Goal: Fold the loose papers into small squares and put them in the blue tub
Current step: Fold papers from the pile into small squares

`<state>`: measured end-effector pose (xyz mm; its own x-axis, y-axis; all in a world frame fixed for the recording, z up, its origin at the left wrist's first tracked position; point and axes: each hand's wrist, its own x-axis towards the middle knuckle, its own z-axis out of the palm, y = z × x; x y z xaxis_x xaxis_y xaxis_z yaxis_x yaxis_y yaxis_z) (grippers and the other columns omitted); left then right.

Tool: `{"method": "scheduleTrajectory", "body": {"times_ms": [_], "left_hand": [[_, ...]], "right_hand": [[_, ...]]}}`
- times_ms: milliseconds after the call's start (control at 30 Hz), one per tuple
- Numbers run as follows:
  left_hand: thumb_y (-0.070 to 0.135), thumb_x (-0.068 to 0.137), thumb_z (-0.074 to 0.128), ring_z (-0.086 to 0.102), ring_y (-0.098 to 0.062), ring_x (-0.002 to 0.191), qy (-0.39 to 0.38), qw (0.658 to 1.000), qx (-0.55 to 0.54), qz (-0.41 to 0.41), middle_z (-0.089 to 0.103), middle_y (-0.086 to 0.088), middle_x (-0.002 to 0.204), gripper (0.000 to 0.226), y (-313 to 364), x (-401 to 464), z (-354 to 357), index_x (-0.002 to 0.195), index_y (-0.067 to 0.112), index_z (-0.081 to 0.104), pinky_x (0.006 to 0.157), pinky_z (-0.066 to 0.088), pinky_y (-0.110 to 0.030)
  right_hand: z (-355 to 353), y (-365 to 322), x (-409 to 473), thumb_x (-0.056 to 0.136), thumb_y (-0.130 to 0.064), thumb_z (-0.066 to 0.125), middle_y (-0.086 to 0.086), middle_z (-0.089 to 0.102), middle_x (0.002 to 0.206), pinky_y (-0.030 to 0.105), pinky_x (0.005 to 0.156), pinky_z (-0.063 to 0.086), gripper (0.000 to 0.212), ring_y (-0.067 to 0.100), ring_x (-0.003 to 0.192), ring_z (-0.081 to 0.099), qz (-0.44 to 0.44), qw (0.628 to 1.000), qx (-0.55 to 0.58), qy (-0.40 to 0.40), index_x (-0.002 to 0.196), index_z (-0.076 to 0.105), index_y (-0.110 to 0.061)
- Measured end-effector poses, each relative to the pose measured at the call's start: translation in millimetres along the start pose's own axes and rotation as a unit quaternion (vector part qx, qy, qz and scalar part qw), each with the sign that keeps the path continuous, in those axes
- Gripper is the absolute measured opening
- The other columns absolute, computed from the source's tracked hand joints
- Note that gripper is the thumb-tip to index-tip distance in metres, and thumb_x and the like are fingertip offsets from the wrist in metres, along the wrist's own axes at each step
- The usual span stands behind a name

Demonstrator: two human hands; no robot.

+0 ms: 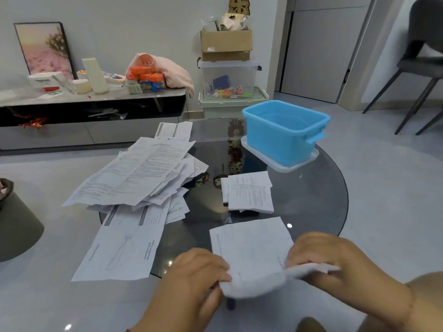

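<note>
We see both hands at the near edge of the round glass surface (318, 188), each pinching the same sheet of paper (251, 245). The left hand (199, 271) grips the sheet's near left corner with fingers curled over it, and the right hand (335, 257) pinches the near right edge, which is lifted and curling while the far part lies flat on the glass.

We count one blue tub (282, 135), standing on a clear lid (299, 164) at the far right of the surface; we cannot see anything inside it. Between the tub and the held sheet sits one small stack of folded papers (249, 192); how many are in it we cannot tell. To the left, one loose pile of printed sheets (134, 173) spreads over the surface's edge, with one long instruction sheet (124, 245) hanging nearest us.

The floor is pale grey tile. A low cabinet (91, 104) stands along the far wall, stacked storage boxes (227, 80) beside it, and one dark chair (419, 61) at far right.
</note>
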<state>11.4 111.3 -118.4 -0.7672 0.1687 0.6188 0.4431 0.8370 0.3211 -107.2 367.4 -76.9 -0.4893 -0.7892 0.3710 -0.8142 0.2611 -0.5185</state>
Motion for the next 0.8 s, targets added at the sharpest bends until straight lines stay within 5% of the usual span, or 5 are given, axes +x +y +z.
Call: {"method": "scheduleTrajectory", "body": {"times_ms": [100, 200, 500, 600, 800], "left_hand": [[0.053, 0.088, 0.052, 0.051, 0.003, 0.090, 0.031, 0.996, -0.007, -0.085, 0.058, 0.026, 0.092, 0.030, 6, 1, 2, 0.073, 0.028, 0.061, 0.075, 0.043, -0.020], [0.054, 0.081, 0.056, 0.049, 0.005, 0.093, 0.079, 0.985, 0.001, -0.156, 0.060, 0.027, 0.091, 0.037, 10, -1, 7, 0.057, 0.026, 0.053, 0.075, 0.040, -0.021], [0.052, 0.066, 0.059, 0.046, 0.002, 0.095, 0.105, 0.966, 0.038, -0.232, 0.060, 0.023, 0.097, 0.028, 15, -6, 16, 0.050, 0.031, 0.050, 0.078, 0.045, -0.034], [0.050, 0.066, 0.061, 0.046, 0.000, 0.091, 0.104, 0.966, 0.056, -0.228, 0.059, 0.022, 0.094, 0.025, 17, -5, 16, 0.058, 0.034, 0.045, 0.073, 0.047, -0.035], [0.037, 0.070, 0.065, 0.048, -0.014, 0.100, 0.112, 0.978, 0.139, -0.110, 0.054, 0.015, 0.112, 0.034, 31, 6, 20, 0.101, 0.033, 0.051, 0.085, 0.031, -0.028]], "right_hand": [[5, -6, 3, 0.075, -0.070, 0.054, -0.015, 0.064, 0.080, 0.012, 0.057, 0.044, 0.032, 0.004, 0.069, 0.059, 0.139, 0.989, 0.034, 0.045, 0.081, 0.067, -0.040], [12, -11, 9, 0.079, -0.047, 0.067, -0.026, 0.067, 0.082, 0.012, 0.059, 0.046, 0.014, 0.001, 0.072, 0.062, 0.221, 0.972, 0.047, 0.057, 0.089, 0.061, -0.039], [16, -21, 17, 0.078, -0.029, 0.074, -0.012, 0.054, 0.064, 0.013, 0.058, 0.040, 0.038, 0.000, 0.062, 0.049, 0.271, 0.961, -0.018, 0.056, 0.090, 0.043, -0.047], [14, -24, 20, 0.082, -0.028, 0.071, -0.016, 0.049, 0.058, 0.008, 0.063, 0.038, 0.025, -0.009, 0.072, 0.049, 0.260, 0.965, -0.042, 0.018, 0.087, 0.058, -0.049], [15, -23, 25, 0.090, -0.034, 0.059, -0.022, 0.063, 0.098, 0.001, 0.072, 0.036, 0.024, -0.006, 0.089, 0.053, 0.260, 0.962, -0.071, -0.034, 0.113, 0.067, -0.034]]}}
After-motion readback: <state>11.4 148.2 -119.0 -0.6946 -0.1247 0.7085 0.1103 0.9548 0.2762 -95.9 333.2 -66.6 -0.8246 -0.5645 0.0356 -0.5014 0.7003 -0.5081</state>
